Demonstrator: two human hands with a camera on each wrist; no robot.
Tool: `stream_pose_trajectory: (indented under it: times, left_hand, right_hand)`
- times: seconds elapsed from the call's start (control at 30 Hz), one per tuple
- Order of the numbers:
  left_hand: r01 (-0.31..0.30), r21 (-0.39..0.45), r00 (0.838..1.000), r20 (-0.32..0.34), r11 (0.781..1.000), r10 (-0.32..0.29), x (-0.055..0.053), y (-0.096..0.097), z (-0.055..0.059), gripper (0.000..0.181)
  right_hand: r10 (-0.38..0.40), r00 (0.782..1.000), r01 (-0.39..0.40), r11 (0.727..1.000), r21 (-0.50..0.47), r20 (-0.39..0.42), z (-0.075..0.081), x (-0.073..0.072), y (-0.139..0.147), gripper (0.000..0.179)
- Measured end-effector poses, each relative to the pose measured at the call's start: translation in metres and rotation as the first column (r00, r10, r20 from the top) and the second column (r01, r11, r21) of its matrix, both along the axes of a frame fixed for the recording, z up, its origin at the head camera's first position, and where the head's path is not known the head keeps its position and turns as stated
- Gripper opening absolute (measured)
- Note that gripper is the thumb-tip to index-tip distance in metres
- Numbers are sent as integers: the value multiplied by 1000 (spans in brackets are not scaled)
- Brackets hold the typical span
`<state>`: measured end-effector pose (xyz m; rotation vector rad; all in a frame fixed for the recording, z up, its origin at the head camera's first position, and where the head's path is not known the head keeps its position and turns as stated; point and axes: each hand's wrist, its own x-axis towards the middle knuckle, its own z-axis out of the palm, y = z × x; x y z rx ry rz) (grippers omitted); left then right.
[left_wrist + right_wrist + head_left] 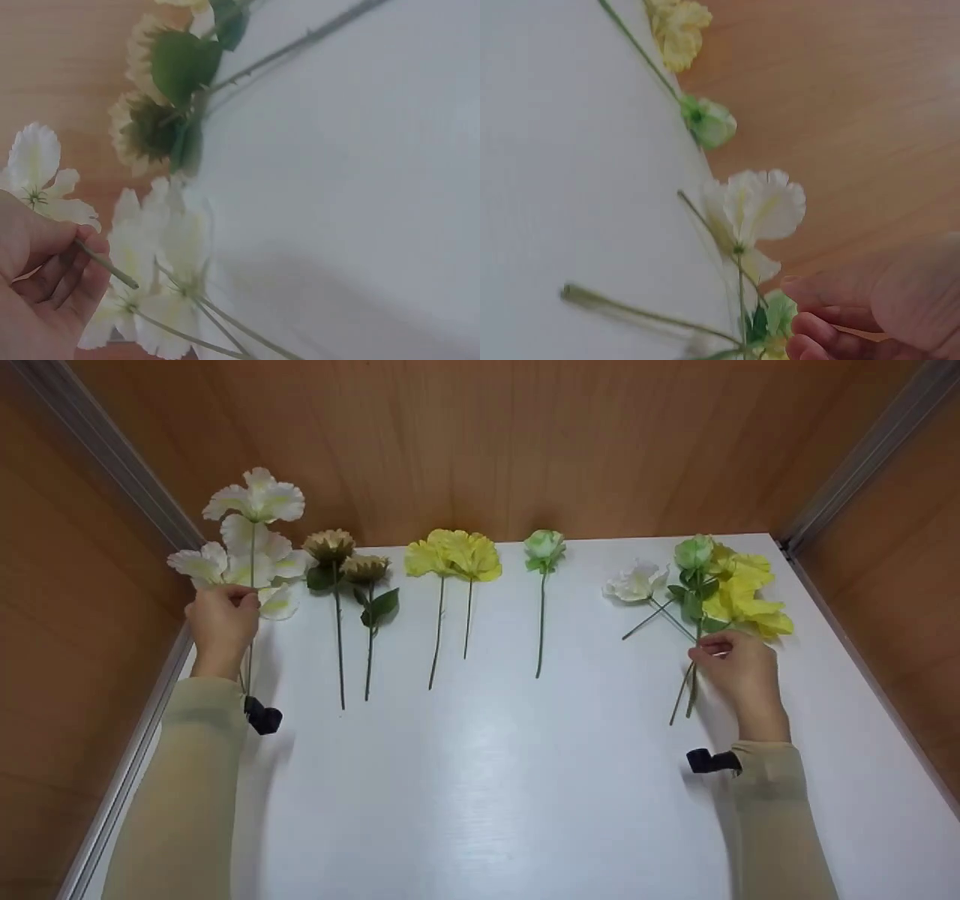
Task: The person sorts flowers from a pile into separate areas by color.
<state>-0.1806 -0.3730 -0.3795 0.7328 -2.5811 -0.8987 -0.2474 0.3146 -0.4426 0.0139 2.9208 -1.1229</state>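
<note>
A white flower (256, 499) hangs from my left hand (223, 622), its stem pinched between thumb and fingers. In the left wrist view the cut end of that stem (112, 268) pokes out past the fingertips. Beneath it lie several more white flowers (161, 262). My right hand (742, 667) hovers at the crossed stems of a mixed bunch, fingers slightly bent and thumb apart from them. That bunch has a white flower (761, 210), a green flower (694, 553) and yellow flowers (750, 596). In the right wrist view no stem shows between the fingertips.
Between the hands, two brownish flowers (328, 546), two yellow flowers (474, 556) and one green flower (544, 547) lie in a row along the back of the white table (480, 780). Wooden panels (480, 450) with metal edging enclose the back and sides.
</note>
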Motion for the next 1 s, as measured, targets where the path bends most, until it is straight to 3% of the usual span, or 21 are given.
stream_pose_trajectory:
  times: [0.2, 0.57, 0.77, 1.0]
  left_hand:
    - [-80, -39, 996, 30, 996, 82, -3, -14, -22, 36]
    - [-95, -102, 991, 87, 990, 104, -4, -21, -42, 29]
    - [-86, -127, 986, 130, 988, 103, -1, -25, -48, 28]
    - [-52, -169, 991, 115, 984, 72, 1, -24, -47, 34]
  right_hand:
    - [-52, 998, 49, 997, 65, 34, -12, -1, 14, 36]
    - [-40, 988, 34, 998, 47, 147, -18, -4, 7, 36]
    - [-33, 989, 24, 998, 63, 141, -20, -4, 5, 33]
    - [-45, 987, 34, 997, 72, 153, -20, -6, 8, 33]
